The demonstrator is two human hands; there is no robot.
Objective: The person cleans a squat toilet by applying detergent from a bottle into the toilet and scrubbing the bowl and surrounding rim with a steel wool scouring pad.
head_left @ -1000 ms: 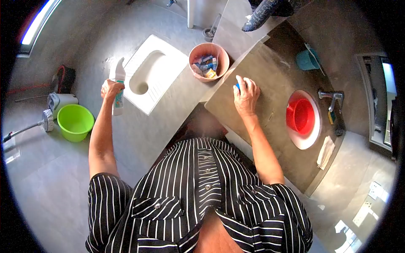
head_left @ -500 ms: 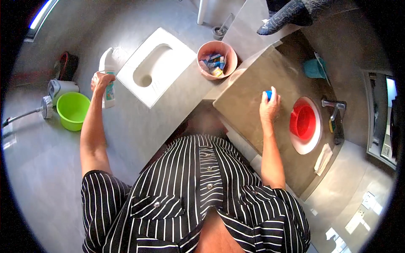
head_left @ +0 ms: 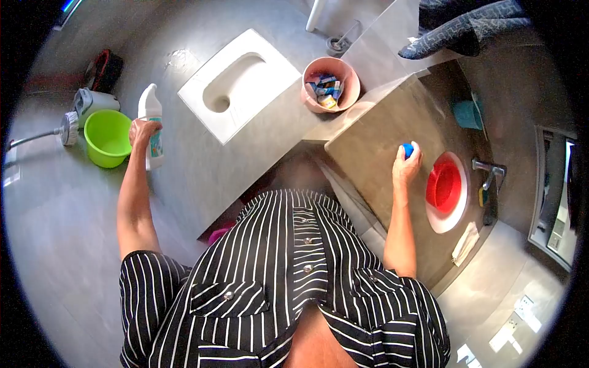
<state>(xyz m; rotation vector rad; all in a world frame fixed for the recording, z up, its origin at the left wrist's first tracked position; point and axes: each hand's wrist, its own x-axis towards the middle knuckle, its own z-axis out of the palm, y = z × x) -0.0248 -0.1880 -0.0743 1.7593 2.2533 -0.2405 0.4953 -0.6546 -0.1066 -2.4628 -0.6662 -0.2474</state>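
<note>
My left hand is closed around a white bottle of toilet cleaner with an angled neck and a green label. It is held upright, left of the white squat toilet. Over the brown countertop, my right hand grips a small blue bottle cap between thumb and fingers. To the right of that hand a red basin sits in the white sink.
A pink bin with packaging stands between toilet and counter. At left are a green basin and a round brush. A faucet is beside the sink, with a teal container farther back. Dark cloth hangs at upper right.
The view has shifted, so the toilet, bin and counter lie a little differently in it. Both hands keep their hold on the bottle and the blue cap; the bottle now sits nearer the green basin.
</note>
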